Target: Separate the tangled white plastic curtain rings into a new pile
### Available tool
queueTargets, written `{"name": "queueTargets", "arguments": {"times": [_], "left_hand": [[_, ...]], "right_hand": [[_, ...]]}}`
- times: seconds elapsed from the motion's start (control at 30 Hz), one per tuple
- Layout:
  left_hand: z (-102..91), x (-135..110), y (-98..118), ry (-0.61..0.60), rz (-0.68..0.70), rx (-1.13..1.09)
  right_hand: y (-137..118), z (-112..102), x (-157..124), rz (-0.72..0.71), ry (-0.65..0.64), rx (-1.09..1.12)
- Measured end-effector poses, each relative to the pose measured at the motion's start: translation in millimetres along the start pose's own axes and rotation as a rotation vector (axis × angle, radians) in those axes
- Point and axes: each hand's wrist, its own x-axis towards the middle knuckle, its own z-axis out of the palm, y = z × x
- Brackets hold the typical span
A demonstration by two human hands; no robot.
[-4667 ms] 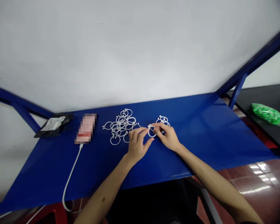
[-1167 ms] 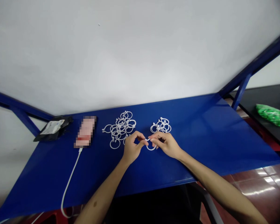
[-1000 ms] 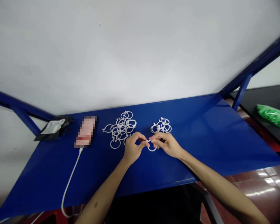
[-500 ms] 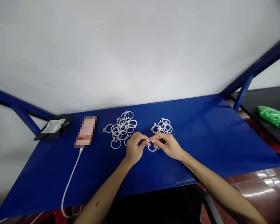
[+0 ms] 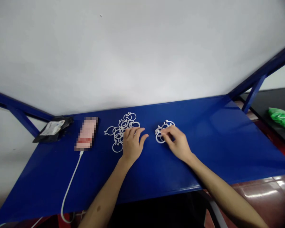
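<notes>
Though inside clear bag (image 5: 282, 111), green pieces (image 5: 281, 120)

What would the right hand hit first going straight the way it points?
Right hand: likely the small cluster of white rings at its fingertips; depth unclear, it may be touching them now.

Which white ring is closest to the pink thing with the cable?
The white ring on the left pile's outer edge. Its knobby end points toward the pink thing, sticking out farther left than any other ring.
</notes>
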Motion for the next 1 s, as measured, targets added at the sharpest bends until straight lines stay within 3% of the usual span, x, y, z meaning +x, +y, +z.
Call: {"name": "queueTargets", "arguments": {"times": [0.07, 0.17, 0.3, 0.63, 0.83, 1.0], "left_hand": [[2.3, 2, -11, 0.028, -0.055, 0.187], [6.1, 2, -21, 0.01, -0.069, 0.306], [8.1, 0, -22, 0.02, -0.045, 0.32], [-1.1, -2, -14, 0.051, -0.006, 0.241], [-3.4, 0, -19, 0.043, 0.049, 0.115], [-7.8, -3, -3, 0.131, 0.157, -0.037]], "right_hand": [[14, -9, 8, 0.067, 0.143, -0.091], [35, -19, 17, 0.163, 0.237, -0.19], [49, -20, 22, 0.217, 0.192, -0.254], [52, -17, 20, 0.249, 0.142, -0.254], [42, -19, 20, 0.155, 0.204, -0.299], [20, -15, 12, -0.031, 0.242, -0.292]]}}
